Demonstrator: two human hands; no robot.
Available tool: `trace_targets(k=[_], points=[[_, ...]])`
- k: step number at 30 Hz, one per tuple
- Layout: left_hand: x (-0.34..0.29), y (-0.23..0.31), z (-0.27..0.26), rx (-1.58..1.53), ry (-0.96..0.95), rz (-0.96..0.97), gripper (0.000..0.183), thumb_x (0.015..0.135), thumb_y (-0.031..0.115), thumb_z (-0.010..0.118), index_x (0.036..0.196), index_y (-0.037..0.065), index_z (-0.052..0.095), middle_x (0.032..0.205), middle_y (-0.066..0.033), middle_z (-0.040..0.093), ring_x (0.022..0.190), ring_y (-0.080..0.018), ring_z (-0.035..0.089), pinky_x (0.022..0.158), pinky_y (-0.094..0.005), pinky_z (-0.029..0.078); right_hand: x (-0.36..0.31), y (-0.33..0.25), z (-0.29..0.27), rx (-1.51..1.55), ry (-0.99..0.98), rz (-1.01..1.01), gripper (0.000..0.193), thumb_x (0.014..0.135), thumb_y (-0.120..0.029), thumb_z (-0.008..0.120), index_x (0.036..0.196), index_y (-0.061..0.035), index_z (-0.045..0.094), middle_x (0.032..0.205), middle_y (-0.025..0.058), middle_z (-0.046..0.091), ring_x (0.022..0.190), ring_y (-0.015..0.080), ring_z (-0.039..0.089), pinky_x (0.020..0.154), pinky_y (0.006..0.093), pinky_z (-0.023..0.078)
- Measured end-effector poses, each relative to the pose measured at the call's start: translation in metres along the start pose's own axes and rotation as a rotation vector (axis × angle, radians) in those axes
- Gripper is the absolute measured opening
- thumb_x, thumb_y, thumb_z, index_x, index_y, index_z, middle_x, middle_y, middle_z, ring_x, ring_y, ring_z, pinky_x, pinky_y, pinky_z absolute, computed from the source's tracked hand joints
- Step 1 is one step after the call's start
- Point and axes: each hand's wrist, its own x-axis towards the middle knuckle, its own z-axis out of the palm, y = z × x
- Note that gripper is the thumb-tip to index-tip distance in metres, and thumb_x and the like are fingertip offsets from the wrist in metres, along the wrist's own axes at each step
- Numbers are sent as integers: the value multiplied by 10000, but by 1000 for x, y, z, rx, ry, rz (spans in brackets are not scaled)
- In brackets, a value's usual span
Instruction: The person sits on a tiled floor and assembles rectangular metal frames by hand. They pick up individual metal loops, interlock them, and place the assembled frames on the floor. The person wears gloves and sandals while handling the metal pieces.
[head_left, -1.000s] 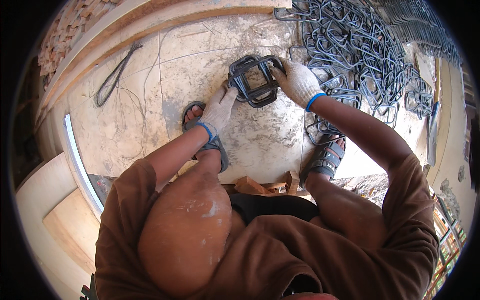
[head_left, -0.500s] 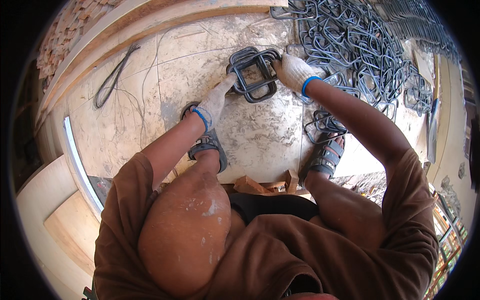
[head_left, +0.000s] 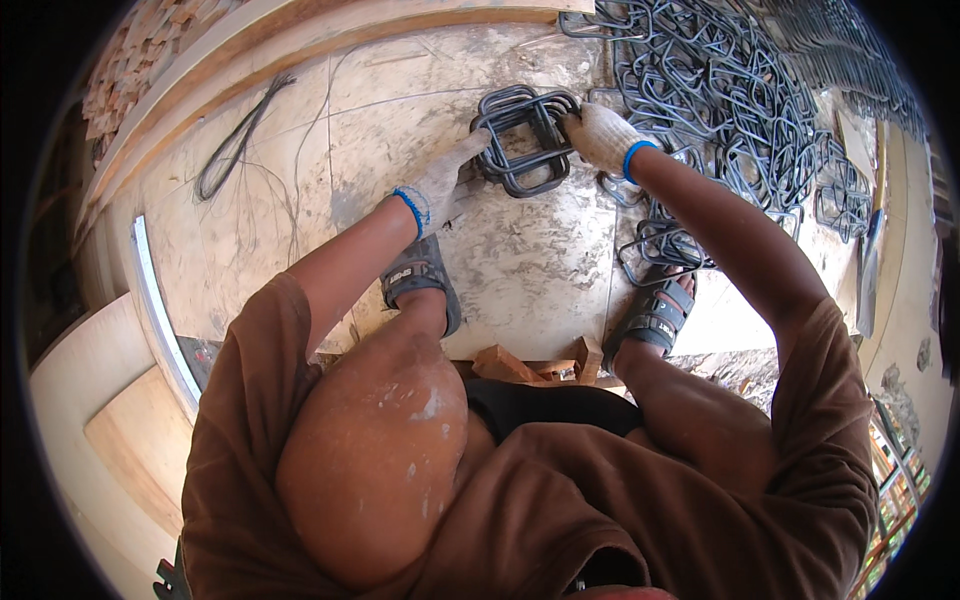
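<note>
A small stack of dark, square-bent steel stirrups (head_left: 548, 128) sits in front of me on the dirty, pale tiled floor (head_left: 520, 265). My left hand (head_left: 446, 184), in a whitish knit glove with a blue cuff, has its fingers closed on the stack's left side. On the opposite side my right hand (head_left: 603, 138), gloved the same way, grips the stack's upper right corner. Some fingertips are hidden behind the bars. The rings overlap unevenly, some turned against others. Just right of my right hand a large tangled pile of similar stirrups (head_left: 740, 110) begins.
Long timber boards (head_left: 330, 38) run along the far left edge. A loop of thin wire (head_left: 268, 98) lies on the left floor. More neatly stacked bent bars (head_left: 850, 60) are at the far right. Wood offcuts (head_left: 503, 364) lie between my sandalled feet, near my seat.
The stack appears slightly farther right and up in the picture, with both hands still on it. The whole scene has also shifted a little. Its rings sit somewhat closer together.
</note>
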Motion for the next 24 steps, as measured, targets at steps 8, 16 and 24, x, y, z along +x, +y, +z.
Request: trace_targets(k=[8,16,24], points=[[13,-3,-10,-28,-77,-19,866,903,727,726,1512,136,555,1376,-50,587,1260,-225,512,1165,-441,350,13,19,17,-224,59,-161,311,1064,-147,507,1178,90,673,997,300,753,967,464,764,821,546,618],[-1,-11,1,22,-12,46,1046,896,818,669,1654,140,424,1618,-107,484,1513,-268,396,1239,-508,258,3,15,12,94,122,-39,576,1107,-436,496,1223,107,649,1082,365,725,1086,518,705,964,553,555],[8,-16,8,19,22,29,854,1009,706,625,1630,144,465,1600,-98,519,1467,-226,475,1237,-423,332,-23,-7,8,60,742,-65,665,944,-405,804,1451,-30,596,1428,270,613,1287,452,617,1071,502,522]])
